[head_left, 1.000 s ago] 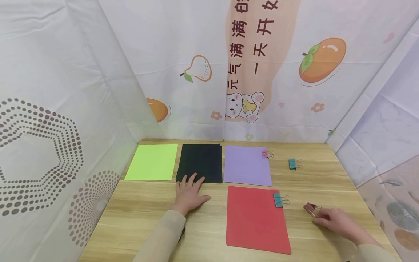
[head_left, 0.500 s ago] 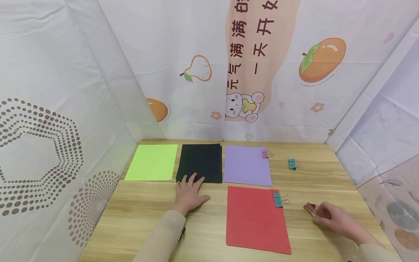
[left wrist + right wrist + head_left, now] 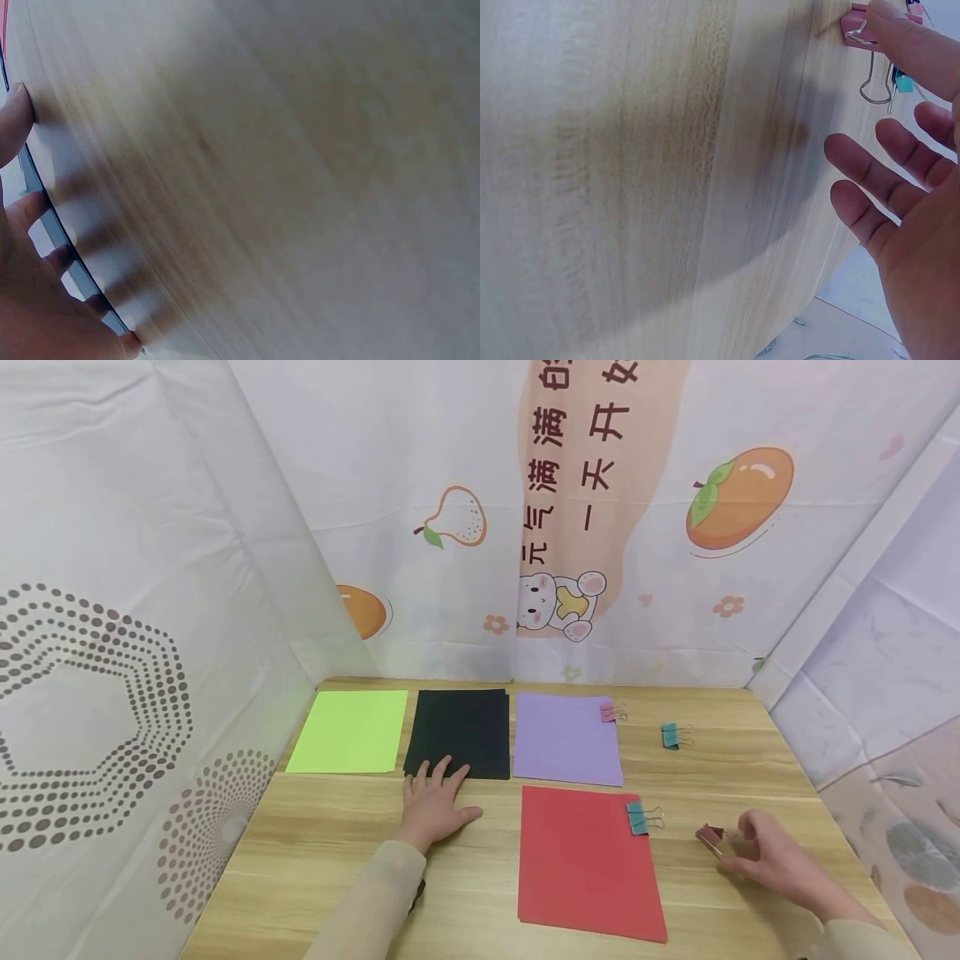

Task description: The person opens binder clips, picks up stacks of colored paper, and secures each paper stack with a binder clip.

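Note:
My left hand (image 3: 431,810) lies with fingers spread, its fingertips on the near edge of a stack of black paper (image 3: 461,727). At the right, a dark red binder clip (image 3: 708,836) sits on the wooden table, one wire handle swung toward the near side. The thumb of my right hand (image 3: 780,862) touches this clip, while the index finger stands raised, apart from the thumb. In the right wrist view, the thumb overlaps the clip (image 3: 861,31) and the other fingers are loosely bent below it, holding nothing. The left wrist view shows the fingertips along the black stack's edge.
Red paper (image 3: 585,868) bearing a teal binder clip (image 3: 637,818) lies front centre. Purple paper (image 3: 566,739) with a pink clip (image 3: 608,712) and lime paper (image 3: 348,732) flank the black stack. Another teal clip (image 3: 670,736) lies at the back right. Printed curtains (image 3: 420,435) enclose the table.
My right index finger has lifted up and back from the dark red clip, widening its gap from the thumb. The clip and my left hand stay in place.

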The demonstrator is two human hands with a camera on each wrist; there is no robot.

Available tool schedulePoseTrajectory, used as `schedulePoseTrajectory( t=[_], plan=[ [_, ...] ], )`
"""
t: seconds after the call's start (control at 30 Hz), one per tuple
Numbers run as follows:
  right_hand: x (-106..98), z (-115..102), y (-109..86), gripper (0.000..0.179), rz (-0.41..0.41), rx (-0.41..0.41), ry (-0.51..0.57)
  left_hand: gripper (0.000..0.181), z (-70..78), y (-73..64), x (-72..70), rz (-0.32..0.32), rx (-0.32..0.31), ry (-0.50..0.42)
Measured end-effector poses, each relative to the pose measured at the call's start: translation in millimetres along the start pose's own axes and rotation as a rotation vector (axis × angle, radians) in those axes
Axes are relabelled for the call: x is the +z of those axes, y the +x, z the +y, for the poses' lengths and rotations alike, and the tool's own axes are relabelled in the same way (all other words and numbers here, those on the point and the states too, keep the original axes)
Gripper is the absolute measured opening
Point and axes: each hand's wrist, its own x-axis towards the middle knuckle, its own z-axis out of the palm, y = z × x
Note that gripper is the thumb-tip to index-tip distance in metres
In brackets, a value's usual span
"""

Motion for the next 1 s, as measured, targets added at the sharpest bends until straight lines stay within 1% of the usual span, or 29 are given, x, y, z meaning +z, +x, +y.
schedulePoseTrajectory(
  t=[0.1, 0.17, 0.37, 0.43, 0.53, 0.7, 0.8, 1.0],
  plan=[
    [-2, 0, 1.0, 0.071, -0.014, 0.005, -0.024, 0.081, -0.2, 0.1, 0.4, 0.0, 0.001, 0.001],
    [-3, 0, 0.9, 0.076, -0.025, -0.001, -0.039, 0.081, -0.2, 0.2, 0.8, 0.001, 0.002, 0.002],
    [-3, 3, -0.8, 0.077, -0.073, -0.034, -0.054, 0.081, -0.7, 0.5, 1.4, 0.006, 0.004, 0.003],
    [-1, 6, -0.9, 0.077, -0.076, -0.051, -0.061, 0.081, -0.9, 0.6, 1.4, 0.006, 0.003, 0.003],
    [0, 7, -1.6, 0.077, -0.063, -0.079, -0.098, 0.081, -1.3, 1.1, 2.0, -0.002, 0.0, 0.0],
    [3, 8, -1.9, 0.075, -0.012, -0.144, -0.151, 0.083, -2.6, 2.4, 3.7, -0.017, -0.005, -0.016],
    [5, 9, -0.9, 0.074, 0.012, -0.183, -0.166, 0.083, -3.3, 2.9, 4.9, -0.013, -0.004, -0.02],
    [7, 12, 0.2, 0.069, 0.022, -0.209, -0.183, 0.082, -4.7, 4.0, 7.0, 0.0, -0.001, -0.018]
  ],
)
